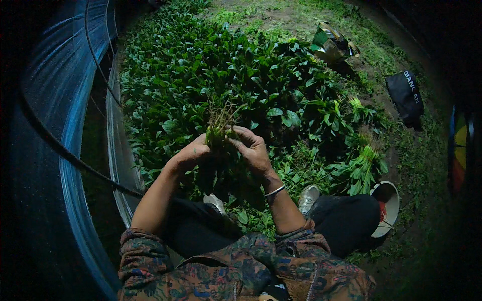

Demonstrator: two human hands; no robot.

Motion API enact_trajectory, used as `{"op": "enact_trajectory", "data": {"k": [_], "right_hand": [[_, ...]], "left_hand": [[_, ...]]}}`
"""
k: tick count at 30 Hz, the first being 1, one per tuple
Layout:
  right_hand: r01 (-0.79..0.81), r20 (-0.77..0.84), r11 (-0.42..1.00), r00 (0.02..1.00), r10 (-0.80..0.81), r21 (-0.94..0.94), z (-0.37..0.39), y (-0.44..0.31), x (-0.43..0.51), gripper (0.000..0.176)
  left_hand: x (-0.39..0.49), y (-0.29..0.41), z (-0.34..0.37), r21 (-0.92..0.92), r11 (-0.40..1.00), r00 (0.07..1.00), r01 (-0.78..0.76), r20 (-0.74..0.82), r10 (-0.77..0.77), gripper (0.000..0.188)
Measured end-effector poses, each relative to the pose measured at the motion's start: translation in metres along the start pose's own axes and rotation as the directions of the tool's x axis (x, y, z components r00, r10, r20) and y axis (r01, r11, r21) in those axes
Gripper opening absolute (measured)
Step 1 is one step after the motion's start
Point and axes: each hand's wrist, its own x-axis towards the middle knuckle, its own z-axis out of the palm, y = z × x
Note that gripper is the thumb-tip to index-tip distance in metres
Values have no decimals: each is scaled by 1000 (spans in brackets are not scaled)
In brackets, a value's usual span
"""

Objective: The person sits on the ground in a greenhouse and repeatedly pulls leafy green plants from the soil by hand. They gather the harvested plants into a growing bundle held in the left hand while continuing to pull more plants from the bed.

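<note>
A bunch of leafy greens (pixel 216 137) is held roots up between my two hands, its thin pale roots pointing away from me and its leaves hanging below in shadow. My left hand (pixel 194 148) grips the bunch from the left side. On the right, my right hand (pixel 250 146) has its thumb and fingers at the stems just under the roots; a metal bangle (pixel 275 190) circles that wrist. Beyond my hands grows a dense bed of leafy green plants (pixel 196 67). Pulled greens with roots (pixel 363 165) lie in a pile to the right.
A white bucket (pixel 394 203) with something red inside lies tilted by my right knee. Farther right is a black bag (pixel 404 96) bearing writing. Crumpled packaging (pixel 331 43) rests beyond the plants. Plastic sheeting (pixel 75 113) over curved hoops stands on the left, with a dark hoop (pixel 71 160) close by.
</note>
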Motion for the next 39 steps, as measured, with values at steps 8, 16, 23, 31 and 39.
{"op": "enact_trajectory", "data": {"k": [8, 16, 23, 31, 39], "right_hand": [[156, -318, 976, 943, -101, 154, 27, 35, 11, 29], [-11, -140, 887, 986, 85, 461, -5, 66, 22, 37], [-35, -622, 671, 341, 705, 741, -166, 176, 31, 22], [-31, -470, 540, 451, 759, 841, -249, 241, 134, 25], [-92, -448, 549, 475, 757, 831, -264, 247, 218, 28]], "left_hand": [[11, -14, 19, -59, 996, 984, 61, -163, -70, 39], [44, -32, 17, 113, 991, 881, -69, -459, 114, 19], [43, 10, -34, -511, 801, 757, -312, -643, -115, 21], [57, 2, -40, -298, 942, 657, -154, -743, -127, 25], [70, 8, -46, -243, 968, 628, -65, -763, -150, 24]]}}
